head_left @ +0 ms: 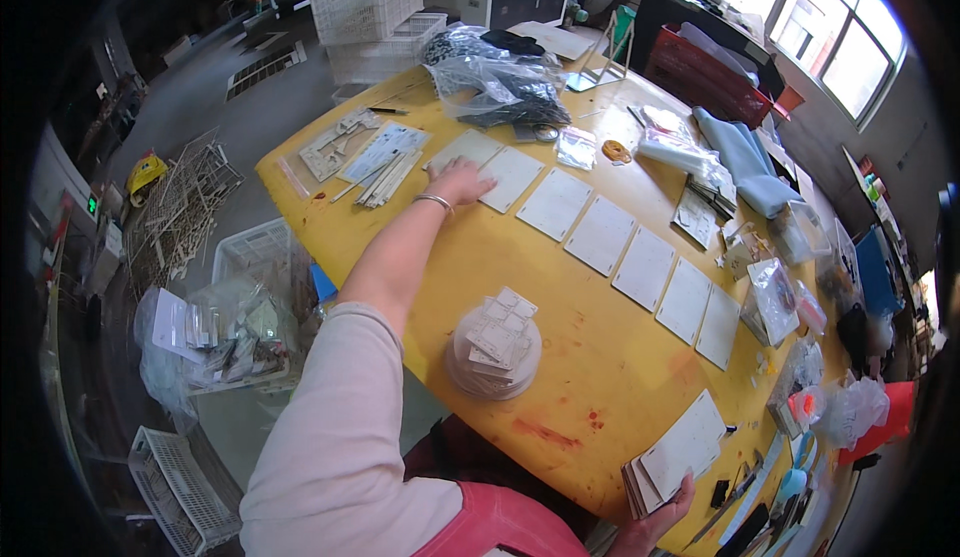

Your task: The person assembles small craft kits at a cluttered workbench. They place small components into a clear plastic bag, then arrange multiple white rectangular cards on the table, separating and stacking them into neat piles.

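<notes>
A row of thin whitish rectangular boards [597,234] runs across the yellow table from the far middle toward the right. My left hand [460,181] reaches to the far end of this row. Its fingers lie spread over the last board [468,147], touching it and hiding part of its near side. At the table's near right edge, my right hand [668,512] grips a fanned stack of similar boards [684,447] from below. Between my arms stands a round translucent tub [470,377] with small cut-out white pieces [502,329] piled on top.
Left of the row lie cut-out sheets [340,144] and a bundle of thin strips [390,179]. Plastic bags [500,87] sit at the back of the yellow table [480,242]. More bags and tools crowd the right side. White crates [365,5] stand beyond the table.
</notes>
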`<state>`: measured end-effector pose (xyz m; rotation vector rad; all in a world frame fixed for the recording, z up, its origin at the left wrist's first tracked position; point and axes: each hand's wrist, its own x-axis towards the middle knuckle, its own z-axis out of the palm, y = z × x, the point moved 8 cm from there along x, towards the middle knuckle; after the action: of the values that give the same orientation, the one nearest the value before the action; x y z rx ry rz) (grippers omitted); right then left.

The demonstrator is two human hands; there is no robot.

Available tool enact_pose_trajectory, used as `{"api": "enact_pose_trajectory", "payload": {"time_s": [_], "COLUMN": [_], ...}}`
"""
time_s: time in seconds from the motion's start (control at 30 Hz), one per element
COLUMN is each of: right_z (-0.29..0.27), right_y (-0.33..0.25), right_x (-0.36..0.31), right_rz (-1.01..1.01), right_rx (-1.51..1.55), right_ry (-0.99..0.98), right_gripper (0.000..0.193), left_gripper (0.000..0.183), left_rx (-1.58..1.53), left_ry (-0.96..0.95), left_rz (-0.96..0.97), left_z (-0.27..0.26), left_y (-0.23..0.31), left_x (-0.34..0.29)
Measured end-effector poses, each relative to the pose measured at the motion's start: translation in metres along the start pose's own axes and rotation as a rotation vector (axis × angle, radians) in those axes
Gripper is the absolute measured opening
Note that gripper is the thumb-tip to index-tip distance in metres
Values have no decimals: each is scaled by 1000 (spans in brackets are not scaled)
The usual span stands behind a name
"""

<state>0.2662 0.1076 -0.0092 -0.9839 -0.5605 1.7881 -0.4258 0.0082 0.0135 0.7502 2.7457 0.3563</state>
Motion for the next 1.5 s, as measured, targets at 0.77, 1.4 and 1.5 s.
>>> {"api": "enact_pose_trajectory", "payload": {"time_s": [0.77, 1.4, 1.5], "right_z": [10, -1, -6], "right_y": [15, 9, 10], "right_x": [28, 26, 29], "right_rz": [-81, -174, -176], "right_rx": [-266, -395, -396], "right_ry": [46, 143, 133], "right_gripper": [45, 43, 43], "left_gripper": [59, 40, 40], "left_rx": [72, -163, -131], "left_ry": [530, 424, 409], "left_rz": [-215, -531, -514], "left_z": [-64, -86, -82], "left_y": [-197, -266, -266], "left_x": [-17, -9, -7]}}
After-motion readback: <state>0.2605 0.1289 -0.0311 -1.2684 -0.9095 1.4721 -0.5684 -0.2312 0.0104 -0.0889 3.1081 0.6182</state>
